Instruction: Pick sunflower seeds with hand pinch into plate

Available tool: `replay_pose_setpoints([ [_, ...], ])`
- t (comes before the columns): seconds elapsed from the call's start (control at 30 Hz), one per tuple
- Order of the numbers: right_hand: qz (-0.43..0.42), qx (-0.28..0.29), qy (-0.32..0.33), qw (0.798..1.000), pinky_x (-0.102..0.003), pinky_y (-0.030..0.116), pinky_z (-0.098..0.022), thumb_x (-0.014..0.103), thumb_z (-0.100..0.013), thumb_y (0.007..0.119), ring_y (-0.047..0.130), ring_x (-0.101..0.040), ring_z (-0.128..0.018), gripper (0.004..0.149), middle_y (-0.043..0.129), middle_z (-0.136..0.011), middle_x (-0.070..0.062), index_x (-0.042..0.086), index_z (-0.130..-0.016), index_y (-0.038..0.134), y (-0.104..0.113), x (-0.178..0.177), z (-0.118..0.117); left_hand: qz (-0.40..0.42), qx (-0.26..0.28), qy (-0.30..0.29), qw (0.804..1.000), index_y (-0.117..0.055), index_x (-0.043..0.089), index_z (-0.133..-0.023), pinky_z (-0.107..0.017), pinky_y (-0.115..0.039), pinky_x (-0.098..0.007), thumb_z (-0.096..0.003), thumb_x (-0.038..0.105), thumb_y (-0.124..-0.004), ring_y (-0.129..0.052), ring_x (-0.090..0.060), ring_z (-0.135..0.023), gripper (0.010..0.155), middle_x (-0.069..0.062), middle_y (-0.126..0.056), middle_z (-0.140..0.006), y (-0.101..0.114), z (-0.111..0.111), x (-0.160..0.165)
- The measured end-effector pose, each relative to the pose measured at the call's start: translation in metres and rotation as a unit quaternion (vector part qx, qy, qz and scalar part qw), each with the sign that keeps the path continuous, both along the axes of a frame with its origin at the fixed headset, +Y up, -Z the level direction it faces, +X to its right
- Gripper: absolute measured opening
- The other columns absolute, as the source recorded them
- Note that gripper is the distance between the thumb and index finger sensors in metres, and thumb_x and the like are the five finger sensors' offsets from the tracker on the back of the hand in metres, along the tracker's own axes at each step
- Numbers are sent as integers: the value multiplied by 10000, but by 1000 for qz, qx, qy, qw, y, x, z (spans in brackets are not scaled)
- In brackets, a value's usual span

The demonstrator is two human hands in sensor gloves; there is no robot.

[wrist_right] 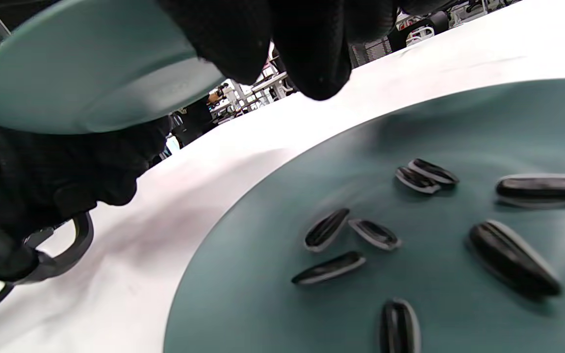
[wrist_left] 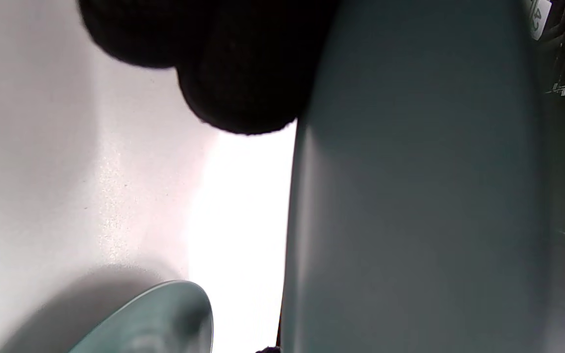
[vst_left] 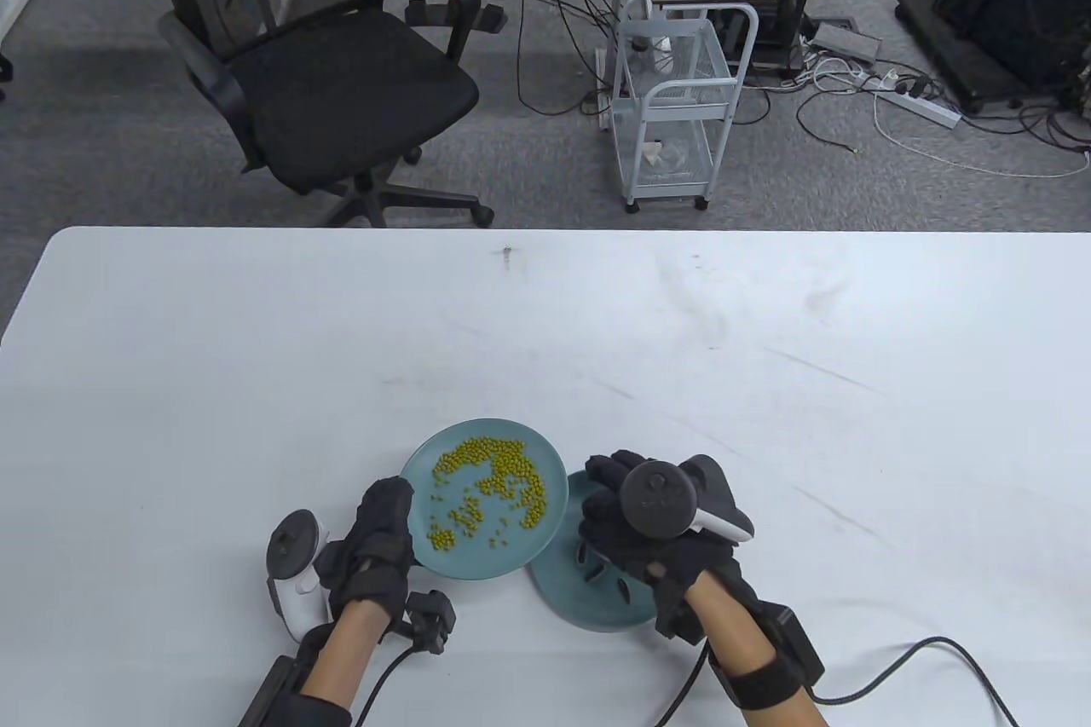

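Observation:
My left hand (vst_left: pixel 394 510) grips the near-left rim of a teal plate (vst_left: pixel 511 552) and holds it raised and tilted; small yellow-green beans (vst_left: pixel 490 484) are spread over it. In the left wrist view its underside (wrist_left: pixel 410 196) fills the right side, below my fingers (wrist_left: pixel 243 73). A second, darker teal plate (vst_left: pixel 597 608) lies on the table, partly under the raised one, with several black striped sunflower seeds (wrist_right: pixel 346 240) on it. My right hand (vst_left: pixel 601 497) hovers over this plate (wrist_right: pixel 459 137), fingertips (wrist_right: pixel 312 63) close together beside the raised plate's edge (wrist_right: pixel 91 73). I see nothing between them.
The white table (vst_left: pixel 545 335) stretches far and to both sides. Cables (vst_left: pixel 895 659) run from both wrists off the near edge. An office chair (vst_left: pixel 332 79) and a white wire cart (vst_left: pixel 678 105) stand on the floor beyond the table.

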State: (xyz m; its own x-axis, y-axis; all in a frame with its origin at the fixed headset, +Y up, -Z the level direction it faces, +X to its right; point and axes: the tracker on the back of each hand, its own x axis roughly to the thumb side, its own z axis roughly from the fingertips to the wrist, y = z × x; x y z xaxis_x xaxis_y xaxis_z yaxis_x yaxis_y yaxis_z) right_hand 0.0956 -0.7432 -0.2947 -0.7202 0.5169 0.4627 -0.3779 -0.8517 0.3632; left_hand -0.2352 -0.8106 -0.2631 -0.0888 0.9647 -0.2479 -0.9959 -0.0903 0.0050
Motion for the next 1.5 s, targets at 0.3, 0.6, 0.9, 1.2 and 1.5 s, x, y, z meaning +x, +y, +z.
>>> replay_pose_setpoints([
  [0.3, -23, -14, 6, 1000, -788, 331, -646, 278, -621, 773, 402, -681, -975, 452, 492, -1117, -368, -94, -875, 817, -5, 0, -1, -3, -13, 22, 1000, -465, 127, -974, -394, -781, -405, -614, 424, -558, -950, -219, -458, 476, -99, -796, -816, -5, -3, -11],
  [0.6, -43, 1, 3, 999, -791, 329, -647, 261, -615, 783, 409, -677, -977, 434, 497, -1116, -366, -90, -866, 826, -2, 2, -1, -26, -50, 50, 997, -379, 117, -1006, -460, -750, -459, -607, 367, -578, -923, -307, -575, 511, -148, -708, -911, -8, -11, -41],
  [0.9, -45, 1, 8, 999, -790, 332, -646, 264, -616, 780, 410, -676, -978, 435, 502, -1115, -365, -89, -866, 826, -2, 0, 0, -12, -103, 129, 986, -309, 107, -1008, -496, -735, -480, -600, 329, -581, -895, -340, -655, 538, -171, -630, -962, -23, -4, -73],
  [1.2, -53, -1, 3, 999, -793, 320, -646, 256, -615, 781, 402, -679, -978, 433, 498, -1116, -366, -93, -867, 825, 0, 4, 0, -11, -120, 107, 987, -266, 184, -1050, -561, -746, -450, -598, 350, -579, -883, -320, -754, 575, -127, -586, -1034, -24, -5, -74],
  [1.5, -99, 50, -6, 994, -806, 254, -640, 270, -609, 791, 344, -675, -990, 459, 450, -1129, -366, -80, -906, 791, 4, 43, 15, -40, -83, 93, 991, -25, 242, -1024, -581, -668, -499, -604, 328, -546, -722, -434, -874, 675, -218, -183, -1121, -12, -7, -82],
])
